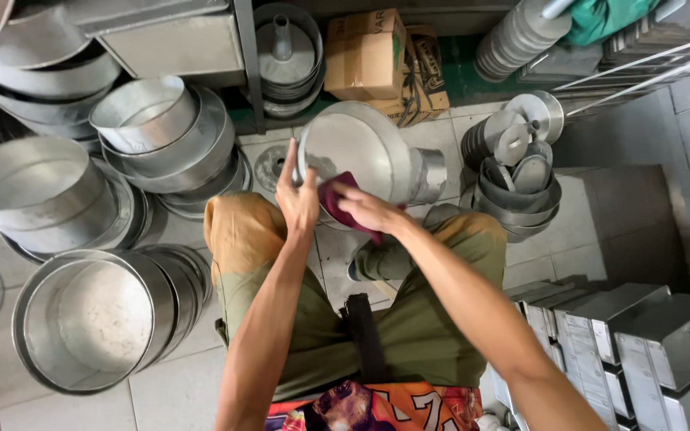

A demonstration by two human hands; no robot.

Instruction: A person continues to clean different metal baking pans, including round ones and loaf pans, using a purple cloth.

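you're mid-wipe: left hand (pixel 297 195) grips the round metal pan (pixel 357 152), right hand (pixel 365 211) pinches the maroon cloth (pixel 337 199); next, probably turn the pan.

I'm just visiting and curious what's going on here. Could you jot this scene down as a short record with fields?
Left hand: grips the rim of the round pan
Right hand: presses a maroon cloth on the pan
Pan: tilted on its edge, above the knees
Left side: stacked round tins on the floor
Right side: square tins
Behind: cardboard boxes

pans (pixel 89 319) left, boxes (pixel 648 343) right
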